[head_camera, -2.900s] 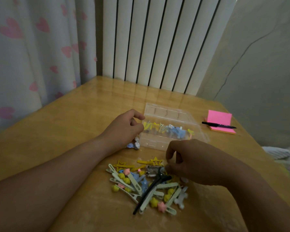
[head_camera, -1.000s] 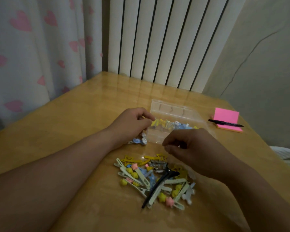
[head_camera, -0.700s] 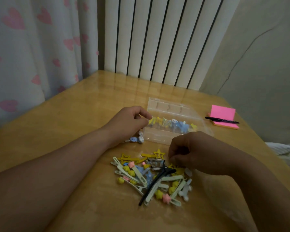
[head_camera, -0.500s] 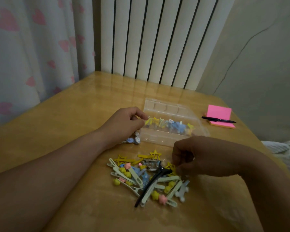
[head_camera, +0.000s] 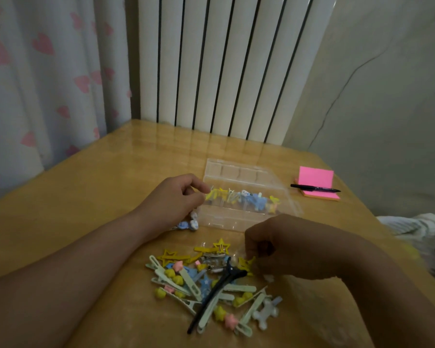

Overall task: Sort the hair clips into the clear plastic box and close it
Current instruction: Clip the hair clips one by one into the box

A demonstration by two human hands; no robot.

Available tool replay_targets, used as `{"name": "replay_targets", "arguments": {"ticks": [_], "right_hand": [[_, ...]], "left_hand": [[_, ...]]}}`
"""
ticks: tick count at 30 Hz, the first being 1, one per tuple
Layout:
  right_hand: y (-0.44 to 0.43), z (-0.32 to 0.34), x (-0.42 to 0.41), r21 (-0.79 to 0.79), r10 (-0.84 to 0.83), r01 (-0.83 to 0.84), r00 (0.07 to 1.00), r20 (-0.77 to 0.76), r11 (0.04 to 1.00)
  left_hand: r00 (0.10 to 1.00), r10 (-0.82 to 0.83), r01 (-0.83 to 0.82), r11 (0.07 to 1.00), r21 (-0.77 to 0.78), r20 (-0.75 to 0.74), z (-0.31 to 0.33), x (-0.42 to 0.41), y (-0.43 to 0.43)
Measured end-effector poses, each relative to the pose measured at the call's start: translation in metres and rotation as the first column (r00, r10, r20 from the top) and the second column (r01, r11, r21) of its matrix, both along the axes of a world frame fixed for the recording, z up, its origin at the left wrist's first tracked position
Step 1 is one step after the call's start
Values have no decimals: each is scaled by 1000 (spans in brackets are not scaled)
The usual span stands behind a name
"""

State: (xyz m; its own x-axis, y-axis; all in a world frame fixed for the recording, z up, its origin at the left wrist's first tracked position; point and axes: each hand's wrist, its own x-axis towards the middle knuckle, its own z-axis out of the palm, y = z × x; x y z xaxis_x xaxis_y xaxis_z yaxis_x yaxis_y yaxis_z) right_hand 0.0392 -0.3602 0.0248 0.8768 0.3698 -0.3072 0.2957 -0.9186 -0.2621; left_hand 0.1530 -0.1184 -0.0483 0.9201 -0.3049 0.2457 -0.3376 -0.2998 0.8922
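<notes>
The clear plastic box (head_camera: 236, 219) lies open on the wooden table, its lid (head_camera: 241, 172) tilted back. Several yellow and blue clips (head_camera: 246, 198) sit in its middle row. My left hand (head_camera: 172, 199) grips the box's left end, thumb and fingers curled at the rim. A pile of hair clips (head_camera: 206, 285) lies in front, with a long black clip (head_camera: 216, 290) across it. My right hand (head_camera: 286, 244) hangs over the pile's right side, fingers curled down and pinching a yellow star clip (head_camera: 246, 263). Two small blue clips (head_camera: 189, 224) lie under my left hand.
A pink sticky-note pad (head_camera: 317, 184) with a black pen (head_camera: 314, 189) on it lies at the right of the table (head_camera: 86, 197). A white radiator (head_camera: 224, 66) stands behind, a heart-patterned curtain (head_camera: 48, 71) at left. A striped cloth (head_camera: 412, 229) lies past the right edge.
My right hand came back from over the box down to the pile's right side and closed on a yellow star clip. My left hand stayed at the box's left end.
</notes>
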Motion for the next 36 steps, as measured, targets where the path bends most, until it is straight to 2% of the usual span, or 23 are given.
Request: {"name": "replay_targets", "arguments": {"ticks": [4,6,7,9,11,13,16,22,29,33,36], "right_hand": [[-10,9,0,144,-30,27,999,19,989],[-18,12,4,322,-156,90,970,186,942],[-23,10,9,410,-263,123,915,305,904],[-34,4,20,519,-473,197,741,476,832],[-46,-9,32,501,-576,319,622,531,805],[-55,-22,42,415,-598,430,586,547,802],[-62,-32,56,387,-612,476,572,546,790],[-66,-44,71,523,-703,478,564,433,705],[-64,-45,64,470,-659,463,561,501,751],[-52,-36,49,466,-593,368,498,632,805],[-36,-25,34,506,-542,235,553,633,830]], "left_hand": [[1000,-3,3,1000,-10,-8,-1,0,0],[1000,2,-2,1000,-7,-8,-1,0,0],[1000,3,-3,1000,-7,-9,-1,0,0],[1000,5,-5,1000,-8,-9,-2,1,0],[1000,4,-4,1000,-6,-5,-2,1,-1],[1000,-3,3,1000,-13,-3,-2,1,0],[1000,-4,4,1000,-11,5,-2,0,0],[1000,0,0,1000,-7,-7,-2,-1,-1],[999,18,-19,1000,-10,-32,2,-3,1],[997,23,-26,999,-43,-67,5,-4,1],[998,11,-15,998,-55,-61,6,-4,1]]}}
